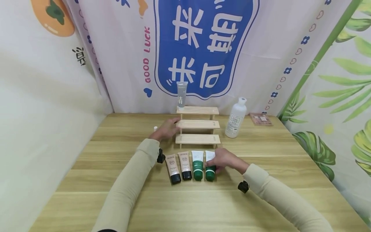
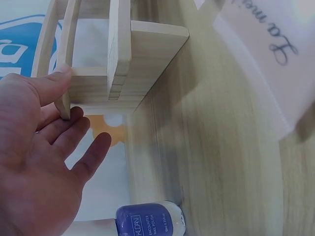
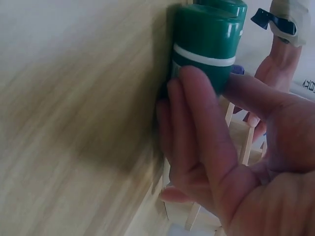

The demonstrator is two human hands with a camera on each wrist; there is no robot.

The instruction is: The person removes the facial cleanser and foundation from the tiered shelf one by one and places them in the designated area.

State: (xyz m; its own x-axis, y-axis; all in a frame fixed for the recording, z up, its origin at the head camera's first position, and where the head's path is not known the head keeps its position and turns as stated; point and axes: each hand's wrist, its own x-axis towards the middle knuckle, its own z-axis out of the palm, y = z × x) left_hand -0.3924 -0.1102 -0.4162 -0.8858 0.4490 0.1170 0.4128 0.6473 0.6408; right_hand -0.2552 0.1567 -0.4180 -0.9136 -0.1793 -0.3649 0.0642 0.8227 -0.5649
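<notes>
My left hand (image 1: 168,129) pinches the left end of the middle shelf of a three-tier wooden stand (image 1: 198,139), thumb on top and fingers beneath. A purple nail polish bottle (image 2: 147,219) stands just below that hand in the left wrist view. My right hand (image 1: 227,159) holds the rightmost white-and-green tube (image 1: 210,174), with the thumb on one side and fingers along the other. A second white-and-green tube (image 1: 198,162) lies directly left of it. Two beige BB cream tubes (image 1: 173,168) with black caps continue the row, in front of the stand.
A clear grey tube (image 1: 181,95) stands upright on the stand's top shelf, at the left. To the right of the stand are a white bottle (image 1: 236,119) and a flat pinkish palette (image 1: 261,119). Printed curtains (image 1: 127,80) hang behind the wooden table (image 1: 95,174).
</notes>
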